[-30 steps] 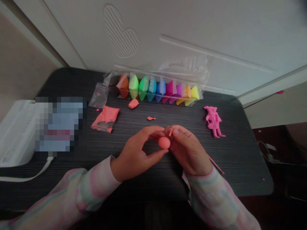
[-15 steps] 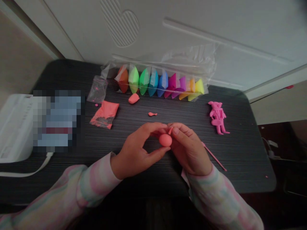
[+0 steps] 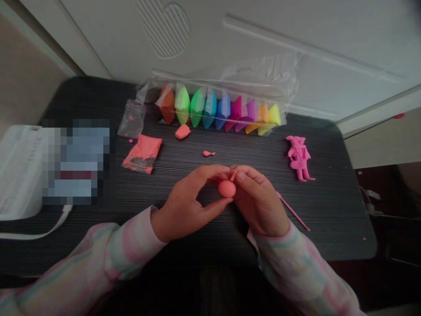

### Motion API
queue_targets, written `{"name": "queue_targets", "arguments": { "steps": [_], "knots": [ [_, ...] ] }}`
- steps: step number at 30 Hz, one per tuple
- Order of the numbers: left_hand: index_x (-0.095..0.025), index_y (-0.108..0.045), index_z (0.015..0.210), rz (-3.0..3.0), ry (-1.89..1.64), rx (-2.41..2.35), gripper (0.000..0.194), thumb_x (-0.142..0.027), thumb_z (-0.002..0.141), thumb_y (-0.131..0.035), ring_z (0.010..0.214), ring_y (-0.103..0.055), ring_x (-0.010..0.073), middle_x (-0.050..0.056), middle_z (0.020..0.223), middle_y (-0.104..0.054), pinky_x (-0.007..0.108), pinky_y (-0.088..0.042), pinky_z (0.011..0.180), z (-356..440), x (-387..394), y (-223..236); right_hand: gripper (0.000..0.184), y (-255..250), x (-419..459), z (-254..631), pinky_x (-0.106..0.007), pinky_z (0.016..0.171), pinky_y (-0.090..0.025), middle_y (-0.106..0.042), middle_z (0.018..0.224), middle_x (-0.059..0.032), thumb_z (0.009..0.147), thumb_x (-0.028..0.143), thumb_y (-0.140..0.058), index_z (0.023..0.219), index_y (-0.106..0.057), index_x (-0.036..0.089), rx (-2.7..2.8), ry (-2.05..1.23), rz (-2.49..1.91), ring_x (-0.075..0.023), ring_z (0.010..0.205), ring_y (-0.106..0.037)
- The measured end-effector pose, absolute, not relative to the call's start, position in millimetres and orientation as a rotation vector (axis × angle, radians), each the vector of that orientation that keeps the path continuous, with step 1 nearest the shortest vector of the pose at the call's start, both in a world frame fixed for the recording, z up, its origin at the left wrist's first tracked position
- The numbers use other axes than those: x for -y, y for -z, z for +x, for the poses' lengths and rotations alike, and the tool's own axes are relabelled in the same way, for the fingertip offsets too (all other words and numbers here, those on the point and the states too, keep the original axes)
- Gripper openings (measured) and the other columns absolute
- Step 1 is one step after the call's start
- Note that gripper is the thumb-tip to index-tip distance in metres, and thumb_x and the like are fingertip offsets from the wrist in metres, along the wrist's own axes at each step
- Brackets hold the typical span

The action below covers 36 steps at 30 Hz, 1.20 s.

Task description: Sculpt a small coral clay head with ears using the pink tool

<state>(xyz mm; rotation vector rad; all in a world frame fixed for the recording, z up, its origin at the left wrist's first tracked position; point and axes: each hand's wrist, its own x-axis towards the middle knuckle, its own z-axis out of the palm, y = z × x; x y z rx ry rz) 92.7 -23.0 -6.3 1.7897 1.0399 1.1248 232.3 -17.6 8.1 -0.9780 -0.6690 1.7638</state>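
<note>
Between the thumb and fingers of my left hand (image 3: 190, 204) is a smooth coral clay ball (image 3: 226, 189). My right hand (image 3: 261, 202) pinches a small pointed coral clay piece (image 3: 233, 176) against the ball's upper right side. Whether the two are stuck together I cannot tell. Just beyond my fingers lies a small teardrop-shaped clay piece (image 3: 208, 153). Farther back rests a coral clay lump (image 3: 182, 132). An opened packet of coral clay (image 3: 144, 152) lies to the left. A thin pink modelling tool (image 3: 294, 212) is beside my right hand.
A clear bag (image 3: 210, 83) with several coloured clay packets runs along the back. At the right lies a pink clay animal figure (image 3: 298, 158). On the left are a blurred-out device (image 3: 77, 162) with a cable (image 3: 39, 236) and a white box (image 3: 19, 173).
The small pointed piece now sits a little more upright against the ball. Both hands keep nearly the same hold, and the whole view has shifted slightly.
</note>
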Motion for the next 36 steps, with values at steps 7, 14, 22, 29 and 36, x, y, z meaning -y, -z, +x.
{"name": "queue_targets", "arguments": {
  "steps": [7, 14, 22, 29, 36],
  "knots": [
    [-0.024, -0.04, 0.109, 1.791, -1.126, -1.022, 0.05, -0.011, 0.065, -0.06, 0.088, -0.057, 0.014, 0.003, 0.105, -0.055, 0.028, -0.047, 0.08, 92.5, 24.6, 6.0, 0.006, -8.2, 16.9, 234.1, -0.02, 0.068, -0.04, -0.055, 0.073, 0.0028, 0.073, 0.019, -0.055, 0.07, -0.06, 0.02, 0.704, -1.74, -1.004, -0.0078, 0.071, -0.05],
    [-0.023, -0.04, 0.109, 1.796, -1.124, -1.024, 0.05, -0.01, 0.065, -0.059, 0.088, -0.057, 0.0137, 0.003, 0.106, -0.054, 0.027, -0.047, 0.08, 92.6, 24.3, 5.7, 0.005, -8.2, 16.4, 234.8, -0.02, 0.069, -0.04, -0.055, 0.073, 0.0031, 0.072, 0.019, -0.056, 0.07, -0.06, 0.021, 0.736, -1.745, -1.011, -0.0077, 0.071, -0.05],
    [-0.024, -0.04, 0.11, 1.79, -1.137, -1.018, 0.051, -0.01, 0.065, -0.06, 0.089, -0.057, 0.0145, 0.004, 0.106, -0.054, 0.029, -0.047, 0.081, 92.2, 24.2, 5.8, 0.004, -8.6, 16.1, 234.8, -0.021, 0.068, -0.04, -0.055, 0.073, 0.0029, 0.071, 0.02, -0.056, 0.069, -0.06, 0.021, 0.756, -1.733, -1.018, -0.008, 0.07, -0.05],
    [-0.023, -0.042, 0.109, 1.778, -1.147, -1.016, 0.049, -0.01, 0.065, -0.06, 0.087, -0.057, 0.0148, 0.004, 0.105, -0.055, 0.03, -0.047, 0.081, 93.4, 24.6, 5.3, 0.004, -7.8, 16.7, 235.3, -0.022, 0.068, -0.04, -0.055, 0.072, 0.003, 0.072, 0.02, -0.056, 0.07, -0.06, 0.021, 0.751, -1.718, -1.019, -0.0082, 0.07, -0.05],
    [-0.023, -0.042, 0.109, 1.762, -1.163, -1.013, 0.05, -0.01, 0.064, -0.06, 0.087, -0.057, 0.0139, 0.003, 0.104, -0.055, 0.029, -0.047, 0.082, 93.2, 24.3, 6.3, 0.003, -7.8, 17.3, 233.6, -0.024, 0.07, -0.04, -0.056, 0.074, 0.0029, 0.071, 0.021, -0.057, 0.07, -0.059, 0.022, 0.757, -1.713, -1.031, -0.0092, 0.072, -0.051]
  ]
}}
